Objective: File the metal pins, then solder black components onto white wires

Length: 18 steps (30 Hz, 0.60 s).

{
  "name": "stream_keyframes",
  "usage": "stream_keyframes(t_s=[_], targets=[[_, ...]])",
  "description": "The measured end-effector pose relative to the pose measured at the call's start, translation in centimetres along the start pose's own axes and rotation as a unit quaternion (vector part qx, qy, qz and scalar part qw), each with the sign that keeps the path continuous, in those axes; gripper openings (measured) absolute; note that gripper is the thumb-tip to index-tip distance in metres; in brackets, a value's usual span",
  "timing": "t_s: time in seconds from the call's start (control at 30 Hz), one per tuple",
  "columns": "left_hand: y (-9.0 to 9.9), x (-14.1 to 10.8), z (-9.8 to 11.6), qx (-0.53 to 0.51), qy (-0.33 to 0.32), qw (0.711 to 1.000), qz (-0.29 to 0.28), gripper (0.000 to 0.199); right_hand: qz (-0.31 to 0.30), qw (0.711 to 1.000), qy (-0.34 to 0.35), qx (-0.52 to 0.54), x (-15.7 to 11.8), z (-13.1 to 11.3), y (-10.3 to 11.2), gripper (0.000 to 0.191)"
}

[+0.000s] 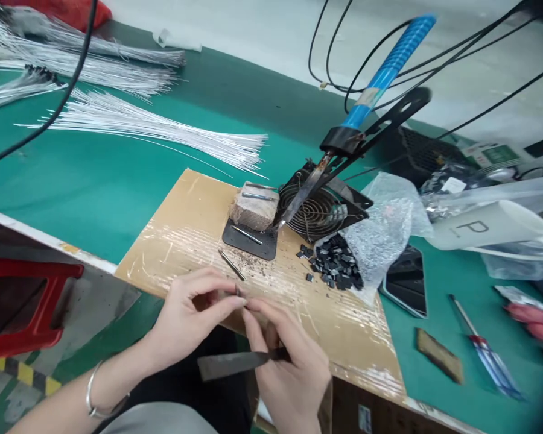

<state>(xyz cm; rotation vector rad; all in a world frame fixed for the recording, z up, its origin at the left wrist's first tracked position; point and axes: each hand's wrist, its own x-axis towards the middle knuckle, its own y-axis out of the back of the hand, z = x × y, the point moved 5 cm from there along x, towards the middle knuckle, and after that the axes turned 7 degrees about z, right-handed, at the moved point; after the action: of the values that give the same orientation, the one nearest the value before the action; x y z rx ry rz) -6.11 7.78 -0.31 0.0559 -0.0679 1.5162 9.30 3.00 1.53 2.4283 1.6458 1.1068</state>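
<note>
Above the front edge of a brown cardboard sheet (pixel 163 241), my left hand (pixel 194 316) pinches a tiny dark piece between thumb and finger. My right hand (pixel 285 355) meets it there, thumb and forefinger closed at the same spot, while its other fingers hold a flat grey blade (pixel 230 364) pointing left. Just beyond lies a thin metal rod (pixel 231 265). Farther back, a wooden block (pixel 254 207) with thin rods on top rests on a dark plate (pixel 265 246). A blue-handled soldering iron (pixel 384 75) slants down beside the block.
Behind the iron is a black fan (pixel 317 211). Black chips (pixel 337 262) spill from a plastic bag (pixel 389 217). A phone (pixel 406 280), screwdriver (pixel 484 355) and white mug (pixel 502 226) are at right. White wire bundles (pixel 172 129) lie back left; a red stool (pixel 22 301) stands below.
</note>
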Motion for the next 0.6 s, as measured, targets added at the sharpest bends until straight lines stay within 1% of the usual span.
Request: stream_keyframes(t_s=[0.07, 0.1, 0.17, 0.23, 0.3, 0.37, 0.43, 0.5, 0.53, 0.6], targets=[[-0.1, -0.2, -0.3, -0.023, 0.021, 0.999, 0.039, 0.007, 0.002, 0.998, -0.058, 0.024, -0.3, 0.0, -0.2, 0.013], [-0.1, -0.3, -0.4, -0.026, 0.033, 0.998, 0.046, 0.008, -0.005, 0.995, -0.087, 0.036, -0.4, 0.1, -0.4, 0.010], [0.0, -0.4, -0.5, -0.036, 0.060, 0.997, 0.044, 0.009, -0.023, 0.987, -0.143, 0.064, -0.8, 0.3, -0.7, 0.009], [0.1, -0.5, -0.4, -0.051, 0.092, 0.994, 0.037, 0.012, -0.036, 0.978, -0.188, 0.088, -1.2, 0.6, -0.9, 0.012], [0.2, -0.7, -0.2, -0.062, 0.115, 0.991, 0.033, 0.016, -0.043, 0.970, -0.216, 0.104, -1.5, 0.9, -0.9, 0.015], [0.3, -0.8, 0.0, -0.055, 0.119, 0.991, 0.030, 0.018, -0.066, 0.965, -0.233, 0.103, -1.9, 1.2, -0.8, 0.019], [0.4, -1.1, 0.3, -0.034, 0.106, 0.993, 0.029, 0.017, -0.074, 0.963, -0.241, 0.099, -2.2, 1.7, 0.0, 0.025], [0.5, -1.7, 0.4, -0.017, 0.102, 0.994, 0.020, 0.015, -0.053, 0.963, -0.247, 0.098, -2.7, 2.3, 1.6, 0.035], [0.3, -2.1, 0.3, -0.019, 0.117, 0.993, 0.007, 0.015, -0.034, 0.965, -0.245, 0.091, -2.9, 2.6, 2.6, 0.038], [-0.2, -3.4, -0.3, -0.042, 0.185, 0.981, -0.035, 0.020, -0.004, 0.974, -0.222, 0.045, -3.6, 2.9, 4.6, 0.039]])
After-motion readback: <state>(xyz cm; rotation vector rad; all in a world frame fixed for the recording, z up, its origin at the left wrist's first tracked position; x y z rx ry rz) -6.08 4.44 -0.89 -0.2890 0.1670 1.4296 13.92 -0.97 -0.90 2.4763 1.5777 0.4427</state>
